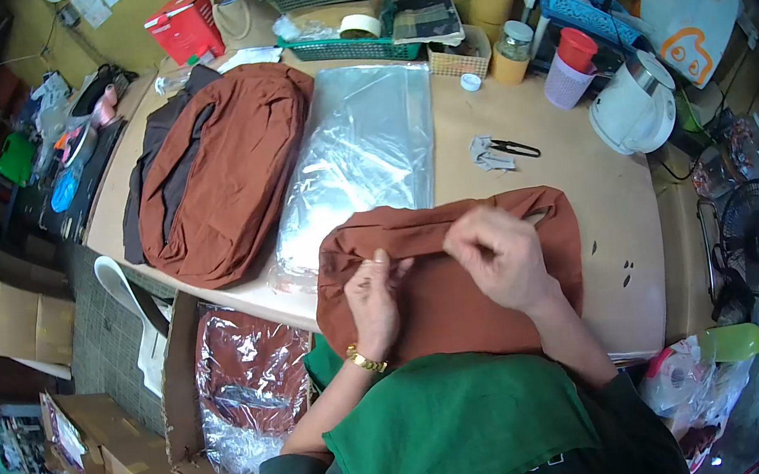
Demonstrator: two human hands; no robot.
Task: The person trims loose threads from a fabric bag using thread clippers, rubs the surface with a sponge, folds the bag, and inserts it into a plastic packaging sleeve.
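Note:
A rust-brown fabric bag (464,307) lies flat on the table in front of me, its folded edge running along the far side. My left hand (374,299), with a gold watch on the wrist, is closed on the bag's fabric near its left end, thumb on top. Over the bag's right half, my right hand (500,255) is curled, fingertips pinched together. Whatever it may hold is too small to make out. Black thread snips (516,148) rest beyond the bag beside a crumpled scrap (491,154).
Stacked brown bags (237,160) lie at the left, beside clear plastic sheets (367,134). An open carton (182,403) with plastic-wrapped brown goods stands below the table's left edge. A white kettle (634,111) and a jar (515,42) stand at the back right.

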